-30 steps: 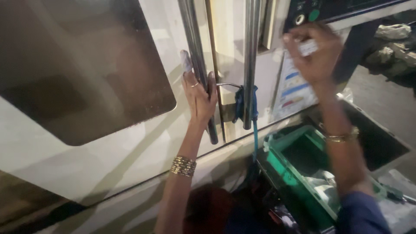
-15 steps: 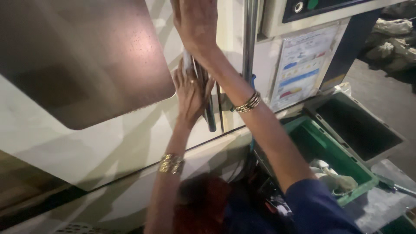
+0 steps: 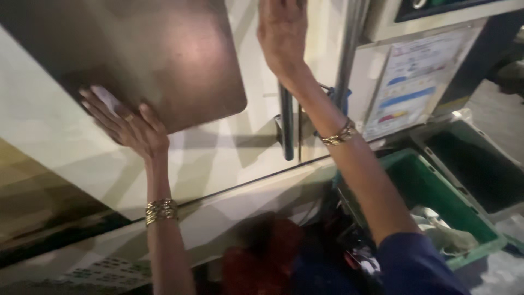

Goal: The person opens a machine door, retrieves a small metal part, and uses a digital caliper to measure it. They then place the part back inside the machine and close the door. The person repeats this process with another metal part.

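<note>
1. We see the left hand (image 3: pixel 126 127) spread flat, fingers open, pressing a small white cloth (image 3: pixel 105 98) against the lower left corner of the dark window (image 3: pixel 158 54) in the pale machine door (image 3: pixel 218 158).
2. The right hand (image 3: pixel 283 34) lies on the same door higher up, beside the vertical metal handle (image 3: pixel 286 125); its fingertips run out of view, so we cannot tell whether they grip anything.
3. Gold bangles (image 3: pixel 161 211) circle the left wrist, a gold bracelet (image 3: pixel 338 134) the right.
4. To the right, a printed chart (image 3: pixel 406 82) hangs on the machine.
5. Below it sits a green crate (image 3: pixel 436 191) holding pale rags.
</note>
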